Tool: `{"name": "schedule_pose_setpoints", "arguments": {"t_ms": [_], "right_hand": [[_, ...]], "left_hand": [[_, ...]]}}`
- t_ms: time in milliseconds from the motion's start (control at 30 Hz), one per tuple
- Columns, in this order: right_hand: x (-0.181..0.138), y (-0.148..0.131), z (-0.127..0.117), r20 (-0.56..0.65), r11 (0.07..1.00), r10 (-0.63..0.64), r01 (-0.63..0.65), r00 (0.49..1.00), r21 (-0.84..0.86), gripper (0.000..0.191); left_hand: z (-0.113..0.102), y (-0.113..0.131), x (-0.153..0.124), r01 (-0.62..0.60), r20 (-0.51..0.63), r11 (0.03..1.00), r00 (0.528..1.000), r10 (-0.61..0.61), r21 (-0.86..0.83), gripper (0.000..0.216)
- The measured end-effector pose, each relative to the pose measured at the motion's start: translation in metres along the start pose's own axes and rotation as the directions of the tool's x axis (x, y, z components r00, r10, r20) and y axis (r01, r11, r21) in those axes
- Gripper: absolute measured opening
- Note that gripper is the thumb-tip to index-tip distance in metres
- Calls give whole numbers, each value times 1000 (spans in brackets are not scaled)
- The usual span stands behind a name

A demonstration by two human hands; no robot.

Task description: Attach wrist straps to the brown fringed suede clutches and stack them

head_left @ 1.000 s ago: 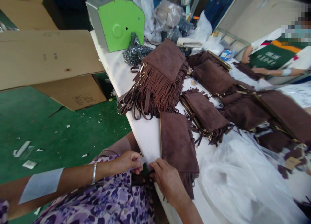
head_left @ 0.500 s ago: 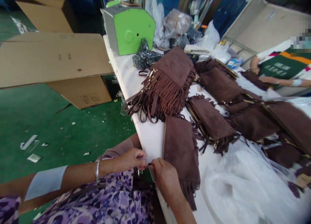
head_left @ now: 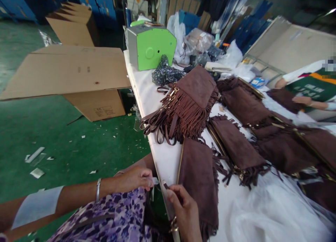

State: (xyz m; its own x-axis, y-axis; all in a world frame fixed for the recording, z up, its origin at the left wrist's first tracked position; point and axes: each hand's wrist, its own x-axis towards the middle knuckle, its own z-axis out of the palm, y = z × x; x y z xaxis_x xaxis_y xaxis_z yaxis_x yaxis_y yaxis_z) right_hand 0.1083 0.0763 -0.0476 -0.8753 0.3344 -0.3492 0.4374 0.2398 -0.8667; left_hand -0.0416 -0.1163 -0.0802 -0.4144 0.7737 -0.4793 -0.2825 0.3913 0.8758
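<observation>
My left hand [head_left: 139,179] pinches a small translucent plastic piece [head_left: 155,181] beside the table edge. Close by on the right, my right hand [head_left: 185,208] is closed on a thin dark brown strap [head_left: 165,185], whose tip sticks up between thumb and fingers. A gold-coloured clasp [head_left: 173,225] shows below that hand. A brown fringed pouch [head_left: 198,172] with a gold zip lies flat just beyond my right hand. Further along the table rests a fringed pile of brown bags [head_left: 196,86] with wrist straps and gold clips hanging to the left.
More brown pouches [head_left: 238,140] cover the right side of the white table [head_left: 164,156]. White plastic sheeting [head_left: 267,210] is bunched nearer me. A green machine [head_left: 157,48] stands at the far end, cartons [head_left: 78,70] to the left. Across the table a co-worker's hand [head_left: 301,100] touches brown material.
My hands have moved apart slightly. The plastic piece now shows in my left hand, and the strap tip and gold clasp show at my right. The view has shifted, so the table sits lower.
</observation>
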Motion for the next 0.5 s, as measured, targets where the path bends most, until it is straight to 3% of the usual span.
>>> {"name": "schedule_pose_setpoints", "arguments": {"t_ms": [233, 500], "right_hand": [[0, -1, -1, 30, 999, -50, 50, 998, 1, 27], [2, 3, -4, 59, 992, -58, 65, 997, -113, 25]], "left_hand": [[8, 9, -1, 56, 64, 998, 996, -55, -17, 23], [7, 11, -2, -9, 60, 996, 998, 4, 84, 14]]}}
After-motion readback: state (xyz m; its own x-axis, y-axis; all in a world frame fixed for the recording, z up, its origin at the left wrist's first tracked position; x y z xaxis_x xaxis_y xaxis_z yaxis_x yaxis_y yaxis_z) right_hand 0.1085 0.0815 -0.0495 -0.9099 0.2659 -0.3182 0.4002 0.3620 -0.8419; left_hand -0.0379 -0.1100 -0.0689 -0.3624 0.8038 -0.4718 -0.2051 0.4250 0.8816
